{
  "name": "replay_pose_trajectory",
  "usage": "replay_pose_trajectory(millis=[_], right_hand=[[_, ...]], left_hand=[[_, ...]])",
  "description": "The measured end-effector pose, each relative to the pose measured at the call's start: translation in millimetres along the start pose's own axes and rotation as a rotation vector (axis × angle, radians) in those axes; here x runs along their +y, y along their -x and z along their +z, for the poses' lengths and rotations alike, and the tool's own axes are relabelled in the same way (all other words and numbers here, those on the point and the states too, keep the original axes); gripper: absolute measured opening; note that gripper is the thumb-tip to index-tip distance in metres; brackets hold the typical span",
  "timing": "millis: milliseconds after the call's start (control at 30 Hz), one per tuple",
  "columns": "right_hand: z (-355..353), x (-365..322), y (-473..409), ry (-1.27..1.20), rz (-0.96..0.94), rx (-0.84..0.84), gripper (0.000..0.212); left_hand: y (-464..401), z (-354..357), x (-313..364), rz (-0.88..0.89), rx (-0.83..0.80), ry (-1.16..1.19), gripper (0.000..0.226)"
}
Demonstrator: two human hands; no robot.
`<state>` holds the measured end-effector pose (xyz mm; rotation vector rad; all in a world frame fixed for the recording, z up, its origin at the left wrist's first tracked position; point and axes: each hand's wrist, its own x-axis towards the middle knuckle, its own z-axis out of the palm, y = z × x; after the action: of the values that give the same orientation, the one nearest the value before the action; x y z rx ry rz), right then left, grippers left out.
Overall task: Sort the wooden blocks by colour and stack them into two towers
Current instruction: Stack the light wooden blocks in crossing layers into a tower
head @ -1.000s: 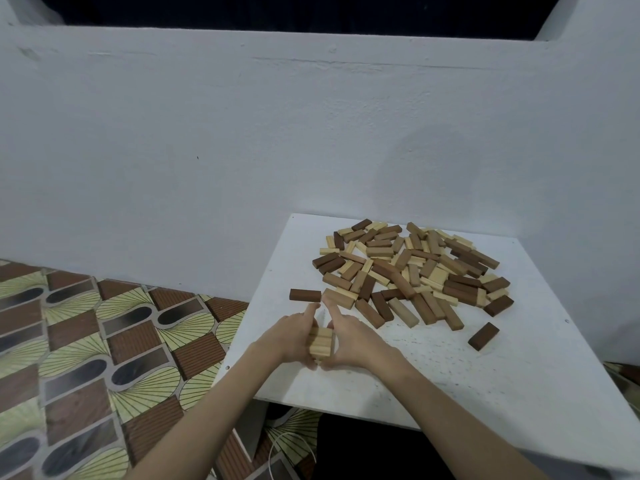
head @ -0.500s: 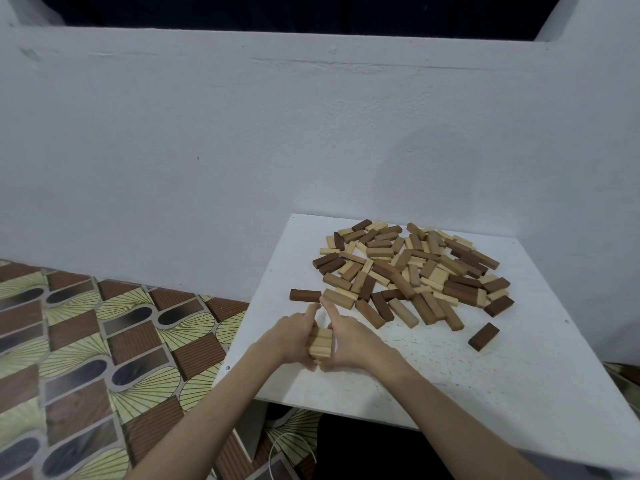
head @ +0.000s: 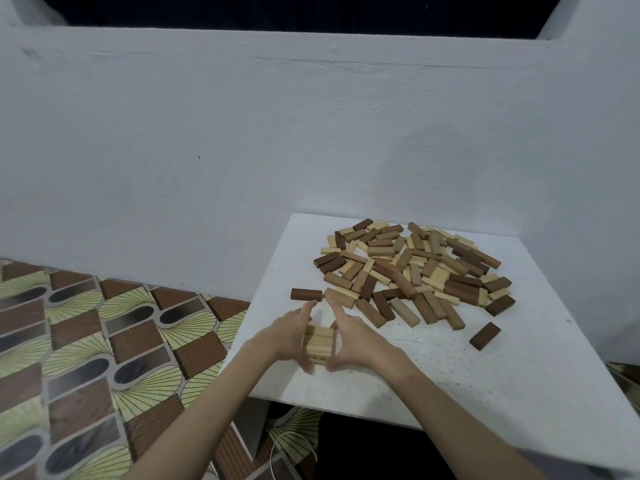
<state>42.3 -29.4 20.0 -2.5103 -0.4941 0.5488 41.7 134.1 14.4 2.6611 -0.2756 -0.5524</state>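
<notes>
A white tabletop stood against a plain white wall, with patterned floor tiles in brown, cream and dark ovals showing to its left. A large loose pile of wooden blocks, dark brown, mid brown and pale mixed together and lying at all angles, occupied the far half of the tabletop, towards its far right corner. Close to the near left corner stood a short stack of pale blocks, the top layer laid side by side and at least one further layer visible beneath it. The person's left hand pressed against the stack's left side, thumb low at the near face and index finger extended beyond the far edge; the right hand mirrored it on the right side, with its index finger likewise pointing away. Both hands thus clasped the stack between them, fingers curved round its sides. One dark brown block lay alone near the left edge, just beyond the left fingertip and touching the end of a pale block at the pile's fringe. Another dark brown block lay by itself to the right, apart from the pile. A white cord showed beneath the near edge.
</notes>
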Motion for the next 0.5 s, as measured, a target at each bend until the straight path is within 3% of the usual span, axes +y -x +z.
replay_pose_trajectory(millis=[133,300,367,500], right_hand=[[-20.9,-0.7,7.1,-0.217,0.066,0.027,0.090],[-29.8,-3.9,5.0,-0.774,0.392,0.073,0.055],[-30.5,-8.7,8.2,-0.932,0.420,0.022,0.056],[-24.1,-12.5,10.0,-1.001,0.441,-0.002,0.061]], left_hand=[[12.7,-27.9,-7.3,-0.129,-0.075,0.262,0.117],[16.4,-42.3,-7.1,-0.303,0.006,0.752,0.075],[18.1,-40.7,-2.2,-0.349,-0.057,0.879,0.073],[18.3,-31.9,3.9,-0.382,-0.084,0.896,0.073]])
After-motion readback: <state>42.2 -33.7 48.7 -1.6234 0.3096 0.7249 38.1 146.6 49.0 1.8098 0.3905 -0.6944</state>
